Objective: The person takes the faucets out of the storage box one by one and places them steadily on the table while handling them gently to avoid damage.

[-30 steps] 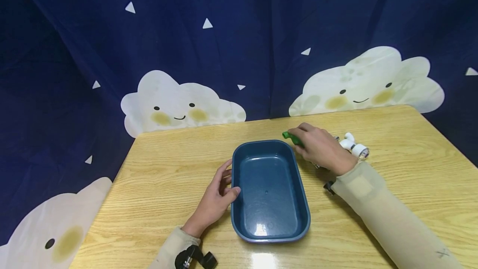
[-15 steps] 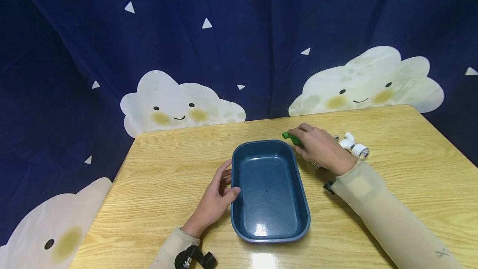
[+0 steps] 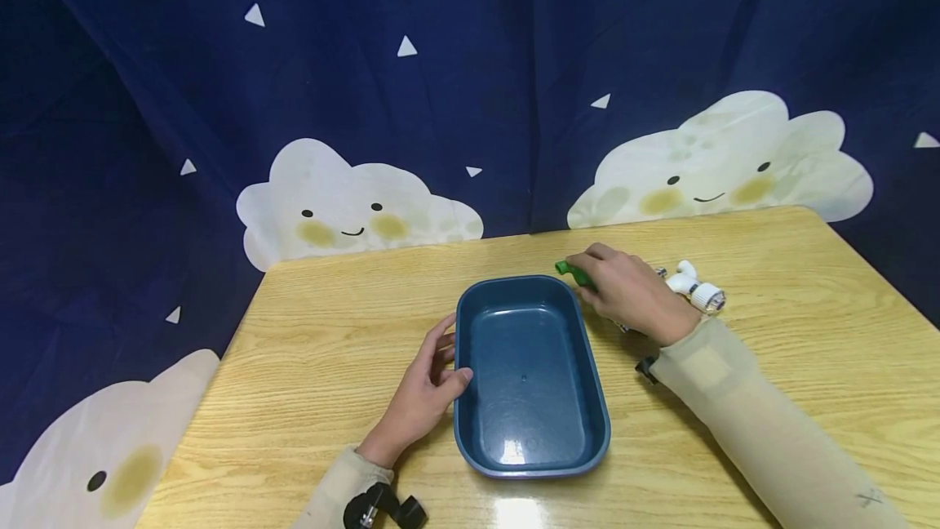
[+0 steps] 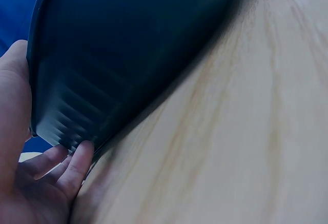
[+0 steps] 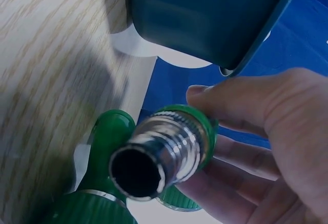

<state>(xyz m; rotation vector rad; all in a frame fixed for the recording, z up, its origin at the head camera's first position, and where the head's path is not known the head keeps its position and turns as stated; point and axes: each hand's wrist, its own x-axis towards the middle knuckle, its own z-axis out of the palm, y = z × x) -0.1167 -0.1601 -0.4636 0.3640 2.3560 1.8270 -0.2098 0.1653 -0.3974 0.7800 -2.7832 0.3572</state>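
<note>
A dark blue rectangular plastic tub (image 3: 525, 382) sits on the wooden table between the hands. My left hand (image 3: 420, 394) grips its left side, thumb over the rim and fingers against the outer wall; in the left wrist view the fingertips (image 4: 82, 157) touch the ribbed wall. Beyond the tub's far right corner, my right hand (image 3: 633, 291) holds a green plastic tap (image 3: 576, 272), its green end pointing left. The right wrist view shows a chromed threaded pipe end (image 5: 156, 155) with the thumb and fingers around the green part behind it. Another green section (image 5: 110, 142) lies beside it.
A white tap (image 3: 686, 284) with a ribbed collar lies just right of the right hand, with small metal ends showing near it, partly hidden by that hand. Behind the wooden table (image 3: 352, 308) hangs a navy curtain (image 3: 470, 88) with cloud prints.
</note>
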